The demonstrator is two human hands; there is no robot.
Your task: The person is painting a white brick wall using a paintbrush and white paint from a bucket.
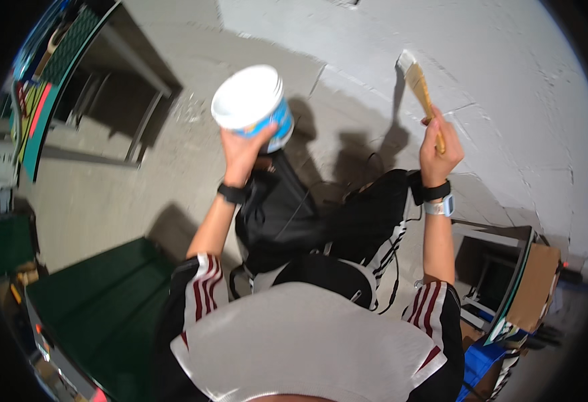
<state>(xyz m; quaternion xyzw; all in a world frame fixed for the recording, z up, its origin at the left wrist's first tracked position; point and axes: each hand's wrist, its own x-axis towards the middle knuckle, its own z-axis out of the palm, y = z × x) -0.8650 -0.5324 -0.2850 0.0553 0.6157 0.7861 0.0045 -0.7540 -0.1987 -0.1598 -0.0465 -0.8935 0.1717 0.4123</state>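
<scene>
My left hand (243, 151) grips a white plastic bucket (279, 123) with a blue printed wrap, its open mouth tilted so that the white inside shows. In my right hand (440, 145) is the wooden handle of a flat paintbrush (418, 85). White paint covers its bristles, and their tip is at the white-painted block wall (495, 65), where the brush casts a long shadow. Whether the bristles press on the wall cannot be told for certain. A black band is on each wrist, and a light blue watch sits below the right one.
A table with a green top (45, 133) stands at the upper left, bearing assorted items. A dark green surface (108, 301) lies at the lower left. At the right, another metal-framed table holds brown cardboard (535, 286). A black bag (279, 206) is close before my body.
</scene>
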